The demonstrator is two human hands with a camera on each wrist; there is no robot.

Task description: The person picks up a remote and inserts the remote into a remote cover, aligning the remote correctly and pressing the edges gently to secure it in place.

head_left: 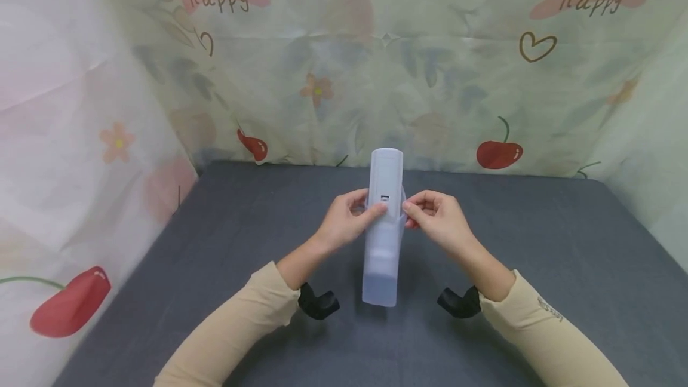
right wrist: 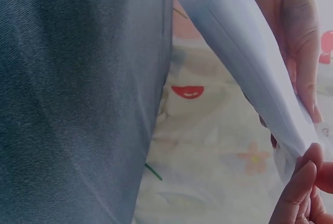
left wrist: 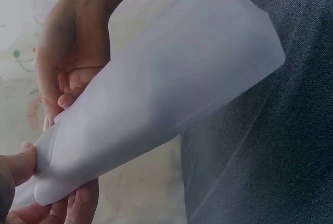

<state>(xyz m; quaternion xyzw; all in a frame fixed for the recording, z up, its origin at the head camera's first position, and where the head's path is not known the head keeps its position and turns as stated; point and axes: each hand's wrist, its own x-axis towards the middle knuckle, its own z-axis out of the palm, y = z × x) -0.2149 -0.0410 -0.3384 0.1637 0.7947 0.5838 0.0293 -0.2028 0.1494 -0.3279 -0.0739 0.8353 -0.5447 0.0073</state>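
Beige sleeves [head_left: 231, 327] nearest, black wrist mounts [head_left: 319, 304] at cuffs; long white casing [head_left: 380, 249] held between both hands over dark grey table [head_left: 516, 232], lower end toward person; left hand [head_left: 348, 217] clamped round it, thumb on front; right hand [head_left: 442, 220] thumb and fingertips together, pinching its right edge; printed curtain [head_left: 387, 76] behind

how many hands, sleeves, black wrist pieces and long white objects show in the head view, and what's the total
Left hand and right hand: 2
Left sleeve and right sleeve: 2
Left black wrist piece and right black wrist piece: 2
Long white object: 1
Total: 7
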